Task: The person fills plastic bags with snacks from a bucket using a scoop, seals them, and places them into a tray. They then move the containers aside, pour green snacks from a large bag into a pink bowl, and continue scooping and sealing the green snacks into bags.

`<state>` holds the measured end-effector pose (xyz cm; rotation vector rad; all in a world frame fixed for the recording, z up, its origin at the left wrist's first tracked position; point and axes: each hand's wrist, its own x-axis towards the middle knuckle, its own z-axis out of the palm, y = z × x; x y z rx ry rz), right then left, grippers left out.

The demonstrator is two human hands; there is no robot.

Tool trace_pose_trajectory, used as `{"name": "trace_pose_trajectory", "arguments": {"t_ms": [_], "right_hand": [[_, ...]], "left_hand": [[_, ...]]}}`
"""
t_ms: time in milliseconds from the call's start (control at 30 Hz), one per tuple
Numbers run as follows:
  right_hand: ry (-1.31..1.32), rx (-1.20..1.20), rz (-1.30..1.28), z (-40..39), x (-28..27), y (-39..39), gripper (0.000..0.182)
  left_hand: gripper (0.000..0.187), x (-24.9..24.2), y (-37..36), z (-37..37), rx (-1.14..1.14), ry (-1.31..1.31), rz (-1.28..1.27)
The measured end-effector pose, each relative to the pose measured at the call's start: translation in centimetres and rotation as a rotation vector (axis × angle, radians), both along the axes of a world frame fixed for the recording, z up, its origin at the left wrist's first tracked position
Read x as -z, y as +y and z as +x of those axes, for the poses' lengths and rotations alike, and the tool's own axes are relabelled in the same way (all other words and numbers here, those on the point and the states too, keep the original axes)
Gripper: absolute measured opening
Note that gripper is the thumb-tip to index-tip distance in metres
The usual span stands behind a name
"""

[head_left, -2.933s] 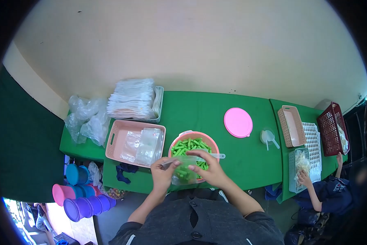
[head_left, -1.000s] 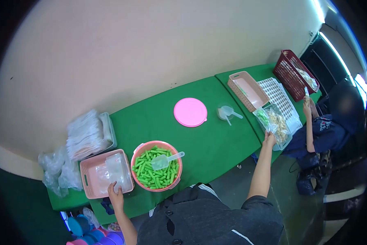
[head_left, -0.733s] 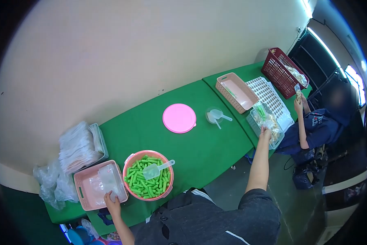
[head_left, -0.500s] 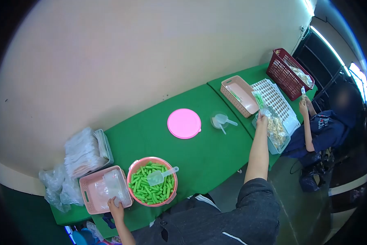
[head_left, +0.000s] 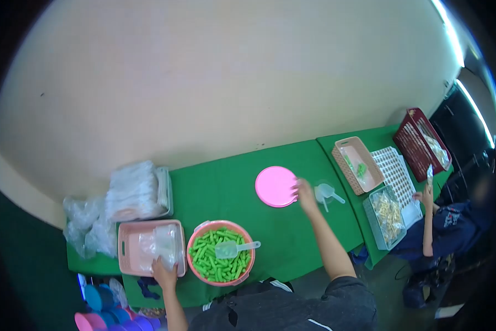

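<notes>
My left hand point(head_left: 164, 271) rests at the near rim of a pink basket point(head_left: 127, 225), its spread fingertips touching a stack of clear plastic bags point(head_left: 166, 243). My right hand point(head_left: 304, 193) is in the air by the right edge of a round pink lid point(head_left: 274, 186), slightly blurred, fingers apart and holding nothing. Between my arms stands a round pink tub point(head_left: 194, 269) full of green stick-shaped snacks point(head_left: 210, 256). A clear plastic scoop point(head_left: 228, 249) lies on top of them. Right of my right hand are more clear scoops point(head_left: 326, 191).
Beige basket point(head_left: 340, 165) holds green packets point(head_left: 361, 169). Beside it are a blue-grey basket point(head_left: 373, 227) of pale snacks, a dotted sheet point(head_left: 398, 175) and a maroon basket point(head_left: 410, 143). A co-worker's hand point(head_left: 427, 196) holds a packet. Bagged stacks point(head_left: 132, 190) lie left.
My right hand has let go of the green packet, which now lies in the beige basket, and has moved left to the pink lid. The view has shifted; my left hand stays at the bags.
</notes>
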<state>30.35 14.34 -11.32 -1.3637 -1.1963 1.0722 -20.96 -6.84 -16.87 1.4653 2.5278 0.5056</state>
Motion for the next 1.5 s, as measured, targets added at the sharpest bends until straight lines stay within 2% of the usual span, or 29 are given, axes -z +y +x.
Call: {"name": "trace_pose_trajectory", "arguments": {"t_ms": [33,100,133,200,233,267,300,367,433,533,600,633,700,833,900,933,967,1000,1033,1067,1100,1167,1300,1433,1500], "right_hand": [[-0.027,-0.277,-0.045,-2.9,0.8,-1.0,0.049],[-0.261,-0.524,-0.05,-10.2,-3.2,-5.5,0.059],[-0.261,-0.559,-0.058,-12.1,-4.4,-7.1,0.059],[-0.433,-0.64,-0.047,-14.8,-5.6,-9.5,0.066],[-0.483,-0.552,0.022,-15.4,-3.7,-10.0,0.055],[-0.484,-0.573,0.026,-15.4,-2.1,-10.6,0.055],[-0.434,-0.505,-0.014,-15.2,-1.5,-11.0,0.047],[-0.388,-0.451,-0.053,-15.0,-1.9,-11.3,0.04],[-0.457,-0.361,-0.055,-14.0,-3.2,-12.0,0.03],[-0.498,-0.263,0.037,-9.7,-0.8,-11.7,0.03],[-0.42,-0.192,-0.028,-6.6,-1.2,-11.8,0.028],[-0.42,-0.191,-0.025,-5.1,-1.4,-11.4,0.028],[-0.519,-0.055,-0.036,-2.0,-1.3,-11.0,0.028],[-0.503,-0.002,0.044,1.2,-1.6,-8.9,0.029],[-0.497,-0.005,0.044,2.1,-1.3,-8.1,0.029],[-0.492,-0.013,0.051,2.0,-2.1,-7.8,0.029],[-0.509,-0.062,-0.101,2.1,-2.9,-7.7,0.035],[-0.512,-0.06,-0.107,2.0,-3.3,-7.9,0.035],[-0.699,-0.02,0.082,1.6,-3.6,-8.2,0.039],[-0.882,0.021,0.276,1.2,-4.0,-8.5,0.042],[-0.884,0.022,0.275,0.6,-4.9,-9.0,0.042],[-0.797,0.035,0.408,-0.9,-7.7,-10.8,0.042],[-0.559,-0.267,0.59,-4.7,-11.0,-15.5,0.047],[-0.56,-0.343,0.667,-4.9,-11.9,-16.9,0.051],[-0.714,-0.278,0.834,-4.0,-11.5,-16.5,0.052]], "left_hand": [[0.075,0.4,0.2,0.2,-0.027,-0.011,-0.014],[0.074,1.5,0.4,0.1,-0.009,0.013,-0.007],[0.067,1.6,0.5,0.0,0.008,-0.039,0.043],[0.048,-0.1,0.7,0.7,-0.012,-0.109,0.124],[0.041,-0.4,0.4,0.8,-0.009,-0.113,0.156],[0.034,-0.7,0.1,0.8,-0.004,-0.116,0.19],[0.034,-1.7,0.1,1.0,-0.023,-0.114,0.193],[0.027,-3.9,0.1,1.5,-0.115,-0.241,0.125],[0.028,-4.2,-0.2,1.6,-0.126,-0.222,0.188],[0.029,-4.3,-0.6,1.5,-0.125,-0.232,0.281],[0.028,-4.7,-0.6,1.7,-0.016,-0.383,0.471],[0.028,-5.4,-0.7,2.2,-0.015,-0.383,0.474],[0.026,-6.8,-0.6,3.6,0.069,-0.575,0.535],[0.026,-7.8,-0.1,7.0,0.107,-0.774,0.563],[0.027,-7.7,0.2,8.8,0.033,-1.02,0.546],[0.027,-8.5,0.5,9.9,0.034,-1.022,0.542],[0.026,-9.6,0.7,11.3,0.016,-1.104,0.532],[0.025,-10.4,1.0,12.7,-0.003,-1.186,0.521],[0.025,-10.4,1.4,14.0,-0.003,-1.189,0.515],[0.023,-10.2,1.9,15.4,-0.023,-1.3,0.532],[0.022,-10.2,2.3,16.8,-0.044,-1.412,0.551],[0.021,-10.6,2.7,19.9,-0.009,-1.467,0.524],[0.019,-11.8,2.7,26.0,0.033,-1.627,0.448],[0.02,-12.8,2.2,29.4,0.109,-1.764,0.426],[0.022,-13.2,1.9,30.6,0.122,-1.83,0.44]]}}
